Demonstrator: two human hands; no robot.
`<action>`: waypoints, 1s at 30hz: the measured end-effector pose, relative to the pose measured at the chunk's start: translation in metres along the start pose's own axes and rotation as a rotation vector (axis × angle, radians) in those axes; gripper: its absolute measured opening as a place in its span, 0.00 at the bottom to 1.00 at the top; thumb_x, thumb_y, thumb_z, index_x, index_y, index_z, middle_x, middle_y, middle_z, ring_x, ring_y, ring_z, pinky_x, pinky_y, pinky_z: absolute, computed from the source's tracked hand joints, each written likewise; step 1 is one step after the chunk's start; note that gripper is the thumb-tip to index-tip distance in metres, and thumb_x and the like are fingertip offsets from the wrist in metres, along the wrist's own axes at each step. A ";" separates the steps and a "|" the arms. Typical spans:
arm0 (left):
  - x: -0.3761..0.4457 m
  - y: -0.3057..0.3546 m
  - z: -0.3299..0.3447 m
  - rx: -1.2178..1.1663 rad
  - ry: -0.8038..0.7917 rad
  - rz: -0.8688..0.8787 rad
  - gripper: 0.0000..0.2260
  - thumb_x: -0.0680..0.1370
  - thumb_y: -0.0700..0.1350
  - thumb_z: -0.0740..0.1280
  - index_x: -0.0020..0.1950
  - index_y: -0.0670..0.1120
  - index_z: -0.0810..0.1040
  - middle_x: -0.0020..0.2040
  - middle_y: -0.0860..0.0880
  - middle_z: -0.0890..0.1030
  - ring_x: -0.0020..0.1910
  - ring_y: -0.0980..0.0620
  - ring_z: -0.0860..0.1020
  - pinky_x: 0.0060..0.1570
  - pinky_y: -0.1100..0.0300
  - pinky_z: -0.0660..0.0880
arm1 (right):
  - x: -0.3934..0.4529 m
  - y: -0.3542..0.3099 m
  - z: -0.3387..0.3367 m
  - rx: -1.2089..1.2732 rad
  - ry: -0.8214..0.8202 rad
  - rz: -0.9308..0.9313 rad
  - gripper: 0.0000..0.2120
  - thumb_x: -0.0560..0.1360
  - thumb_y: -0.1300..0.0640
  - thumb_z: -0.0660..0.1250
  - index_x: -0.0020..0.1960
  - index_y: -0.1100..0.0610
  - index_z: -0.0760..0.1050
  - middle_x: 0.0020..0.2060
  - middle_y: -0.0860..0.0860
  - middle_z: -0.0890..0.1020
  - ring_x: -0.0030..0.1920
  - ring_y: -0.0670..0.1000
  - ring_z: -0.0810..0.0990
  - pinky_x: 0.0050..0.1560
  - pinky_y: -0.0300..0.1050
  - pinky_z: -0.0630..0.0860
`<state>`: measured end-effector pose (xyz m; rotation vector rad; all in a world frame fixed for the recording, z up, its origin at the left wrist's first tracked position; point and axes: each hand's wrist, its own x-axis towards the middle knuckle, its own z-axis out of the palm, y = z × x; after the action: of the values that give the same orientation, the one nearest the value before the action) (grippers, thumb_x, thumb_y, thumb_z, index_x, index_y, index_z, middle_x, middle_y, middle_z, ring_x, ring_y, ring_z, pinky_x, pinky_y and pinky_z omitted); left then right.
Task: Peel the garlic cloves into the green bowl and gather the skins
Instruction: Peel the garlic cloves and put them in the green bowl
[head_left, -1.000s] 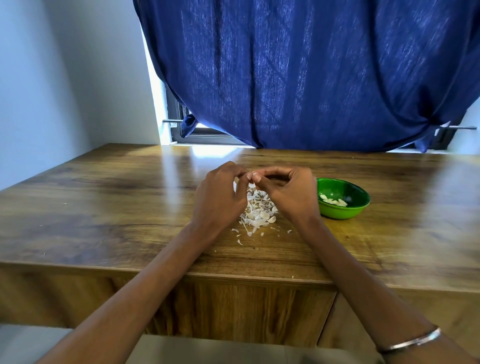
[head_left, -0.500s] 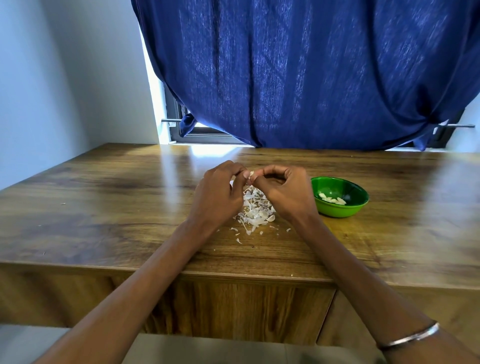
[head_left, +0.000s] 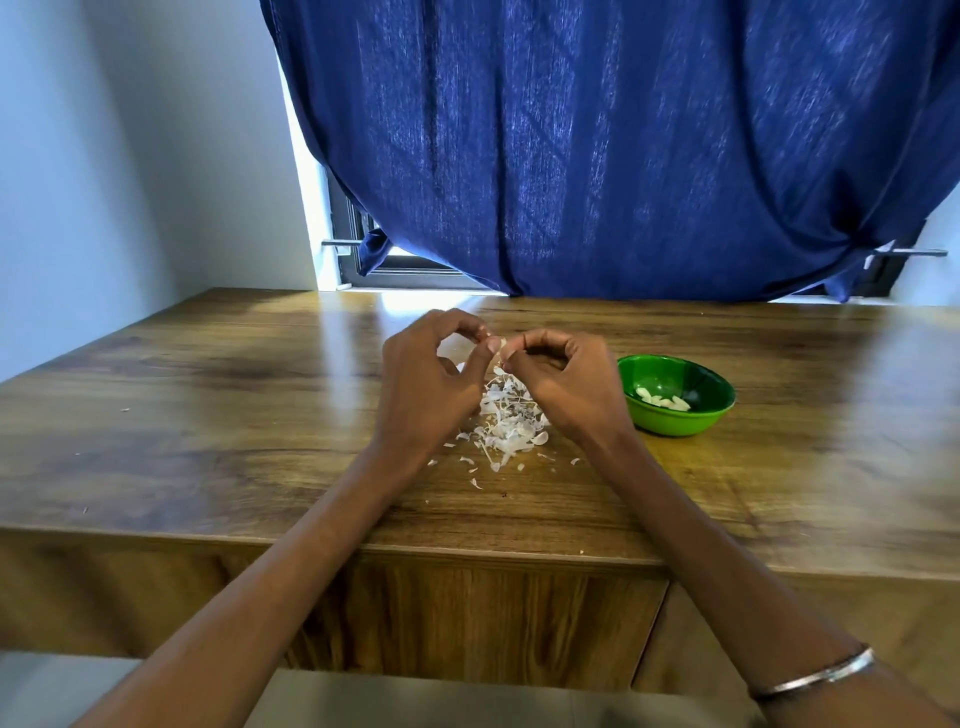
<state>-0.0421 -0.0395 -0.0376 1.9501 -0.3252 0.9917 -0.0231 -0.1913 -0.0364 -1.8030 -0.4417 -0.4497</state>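
- Left hand (head_left: 426, 384) and right hand (head_left: 569, 382) meet fingertip to fingertip, both pinching one garlic clove (head_left: 502, 344) above the skin pile (head_left: 506, 428) mid-bench (head_left: 208, 415).
- Green bowl (head_left: 675, 395), holding peeled cloves (head_left: 662, 399), sits just right of the right hand.

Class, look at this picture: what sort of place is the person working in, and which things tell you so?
Probably a room at home: a wooden table stands against a window hung with a blue curtain, and a green bowl sits beside a pile of garlic skins.
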 end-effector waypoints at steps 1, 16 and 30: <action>-0.001 0.002 -0.001 -0.007 -0.004 -0.006 0.02 0.78 0.43 0.74 0.49 0.45 0.84 0.48 0.54 0.85 0.24 0.57 0.79 0.28 0.62 0.75 | 0.000 0.000 0.000 -0.002 0.002 0.001 0.01 0.76 0.57 0.73 0.47 0.53 0.84 0.41 0.46 0.87 0.43 0.43 0.86 0.51 0.46 0.84; -0.003 -0.002 -0.002 0.064 -0.015 0.064 0.06 0.77 0.44 0.75 0.53 0.46 0.87 0.48 0.54 0.87 0.24 0.59 0.80 0.35 0.61 0.78 | 0.000 -0.003 -0.001 -0.010 0.018 0.015 0.04 0.76 0.57 0.74 0.44 0.49 0.84 0.39 0.45 0.87 0.42 0.43 0.86 0.50 0.50 0.84; 0.002 0.006 -0.005 -0.202 -0.106 -0.282 0.02 0.76 0.42 0.76 0.48 0.46 0.88 0.37 0.47 0.87 0.24 0.44 0.82 0.23 0.55 0.77 | 0.001 -0.005 -0.003 0.253 -0.019 0.202 0.03 0.76 0.61 0.74 0.49 0.59 0.84 0.42 0.53 0.88 0.47 0.49 0.87 0.55 0.47 0.82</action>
<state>-0.0467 -0.0384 -0.0307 1.8075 -0.1939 0.6489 -0.0252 -0.1926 -0.0313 -1.5875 -0.3102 -0.2250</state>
